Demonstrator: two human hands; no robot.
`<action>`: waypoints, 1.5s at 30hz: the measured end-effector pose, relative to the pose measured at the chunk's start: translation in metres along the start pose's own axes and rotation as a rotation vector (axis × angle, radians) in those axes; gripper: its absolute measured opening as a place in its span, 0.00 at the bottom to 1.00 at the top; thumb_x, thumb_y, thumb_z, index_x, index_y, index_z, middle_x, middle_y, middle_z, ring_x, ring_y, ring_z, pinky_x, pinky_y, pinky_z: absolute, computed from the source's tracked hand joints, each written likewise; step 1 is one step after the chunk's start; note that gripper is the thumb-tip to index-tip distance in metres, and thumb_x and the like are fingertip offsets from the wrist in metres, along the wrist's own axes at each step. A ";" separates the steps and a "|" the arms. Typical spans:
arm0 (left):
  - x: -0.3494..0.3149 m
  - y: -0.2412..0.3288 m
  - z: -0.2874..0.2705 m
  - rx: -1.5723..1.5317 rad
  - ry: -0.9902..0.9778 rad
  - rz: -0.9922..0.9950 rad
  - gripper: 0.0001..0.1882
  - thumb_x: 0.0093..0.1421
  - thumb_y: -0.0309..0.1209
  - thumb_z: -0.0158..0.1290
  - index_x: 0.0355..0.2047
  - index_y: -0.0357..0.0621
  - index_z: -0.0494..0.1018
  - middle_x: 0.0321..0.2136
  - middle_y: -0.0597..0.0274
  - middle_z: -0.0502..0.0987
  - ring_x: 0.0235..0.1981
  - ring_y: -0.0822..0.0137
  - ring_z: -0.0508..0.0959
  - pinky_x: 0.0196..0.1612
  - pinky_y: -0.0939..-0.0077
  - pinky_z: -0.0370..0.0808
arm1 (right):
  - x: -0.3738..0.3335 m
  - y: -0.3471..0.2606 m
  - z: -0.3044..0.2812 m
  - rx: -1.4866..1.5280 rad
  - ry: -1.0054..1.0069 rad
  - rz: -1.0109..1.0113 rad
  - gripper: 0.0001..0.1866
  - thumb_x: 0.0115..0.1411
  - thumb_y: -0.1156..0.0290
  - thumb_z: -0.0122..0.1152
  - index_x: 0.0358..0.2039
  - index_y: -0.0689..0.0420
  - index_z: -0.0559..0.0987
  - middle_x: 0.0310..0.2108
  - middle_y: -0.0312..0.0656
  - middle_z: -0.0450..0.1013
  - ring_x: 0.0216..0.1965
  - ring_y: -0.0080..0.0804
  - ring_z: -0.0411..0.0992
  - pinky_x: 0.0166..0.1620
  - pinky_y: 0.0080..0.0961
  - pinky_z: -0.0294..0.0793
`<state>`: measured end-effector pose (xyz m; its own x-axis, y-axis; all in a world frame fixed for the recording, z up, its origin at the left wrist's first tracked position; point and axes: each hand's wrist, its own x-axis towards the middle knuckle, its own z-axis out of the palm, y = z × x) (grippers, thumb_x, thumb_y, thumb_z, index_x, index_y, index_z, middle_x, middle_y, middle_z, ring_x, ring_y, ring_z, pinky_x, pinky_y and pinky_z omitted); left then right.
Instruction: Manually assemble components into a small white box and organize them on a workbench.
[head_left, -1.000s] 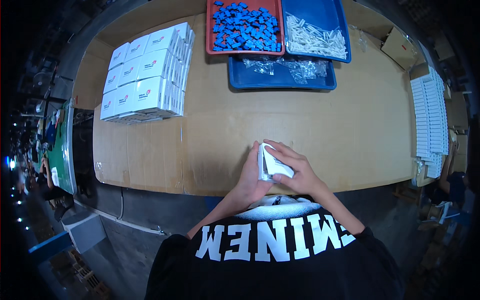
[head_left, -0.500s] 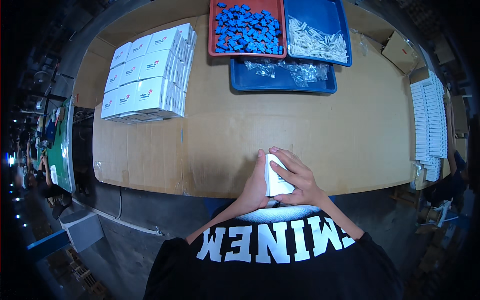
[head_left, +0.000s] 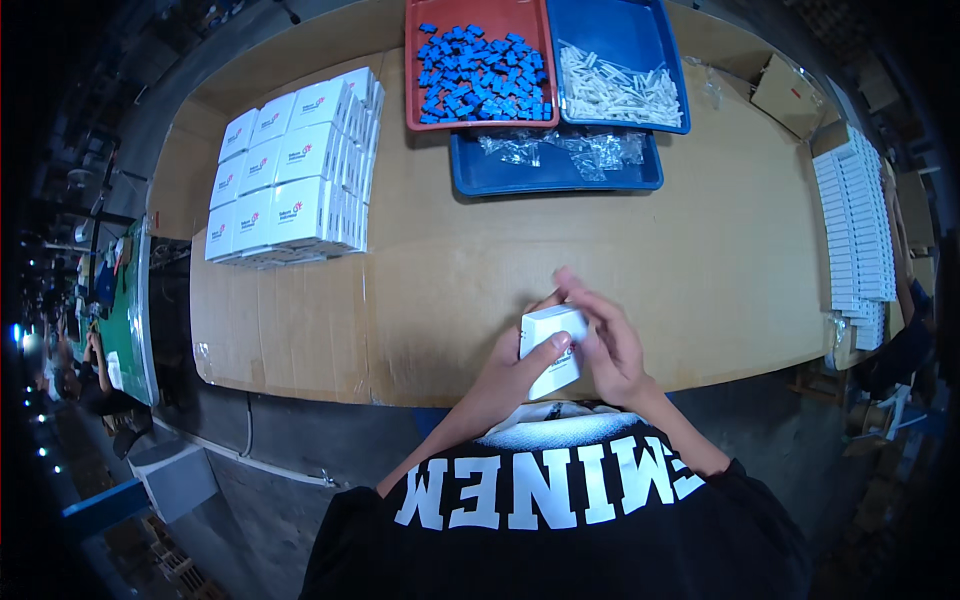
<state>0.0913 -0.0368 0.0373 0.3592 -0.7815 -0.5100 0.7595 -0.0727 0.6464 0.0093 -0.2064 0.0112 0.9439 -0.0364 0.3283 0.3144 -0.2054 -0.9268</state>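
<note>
A small white box with a printed front is held near the table's front edge, just ahead of my body. My left hand grips it from the left, its thumb laid across the front face and its fingers behind. On the right, my right hand is beside the box with its fingers stretched out past the far edge. Those fingertips are smeared by motion. Whether the right palm touches the box's side, I cannot tell.
At left stands a stack of white boxes. A red tray of blue clip-like pieces and a blue tray of white sticks rest over another blue tray with clear plastic bags. Thin white boxes are piled at right.
My right hand has come off the box's front and moved to its right side. My left thumb now lies over the front. The whole view has shifted slightly.
</note>
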 end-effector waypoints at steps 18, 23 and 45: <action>-0.014 0.016 -0.005 0.434 -0.077 0.314 0.24 0.72 0.34 0.55 0.65 0.37 0.70 0.48 0.62 0.81 0.48 0.77 0.75 0.54 0.79 0.72 | -0.005 -0.014 -0.022 0.471 0.093 0.337 0.17 0.64 0.73 0.69 0.50 0.67 0.80 0.45 0.39 0.77 0.43 0.18 0.74 0.46 0.18 0.76; 0.001 0.000 -0.008 0.319 -0.033 0.308 0.27 0.73 0.36 0.52 0.68 0.38 0.65 0.52 0.60 0.79 0.50 0.75 0.77 0.54 0.77 0.74 | 0.004 -0.008 -0.017 0.516 0.138 0.539 0.18 0.64 0.72 0.69 0.51 0.67 0.79 0.47 0.41 0.77 0.47 0.21 0.75 0.49 0.19 0.77; 0.015 0.023 -0.010 0.523 -0.019 0.599 0.26 0.64 0.22 0.61 0.61 0.31 0.70 0.59 0.47 0.75 0.60 0.58 0.75 0.65 0.65 0.71 | 0.006 -0.012 -0.020 0.378 0.250 0.350 0.22 0.58 0.81 0.73 0.52 0.65 0.76 0.46 0.43 0.78 0.50 0.25 0.76 0.56 0.26 0.77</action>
<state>0.1195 -0.0441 0.0389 0.6129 -0.7900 0.0151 0.0858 0.0855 0.9926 0.0094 -0.2237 0.0281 0.9602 -0.2786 -0.0192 0.0453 0.2230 -0.9738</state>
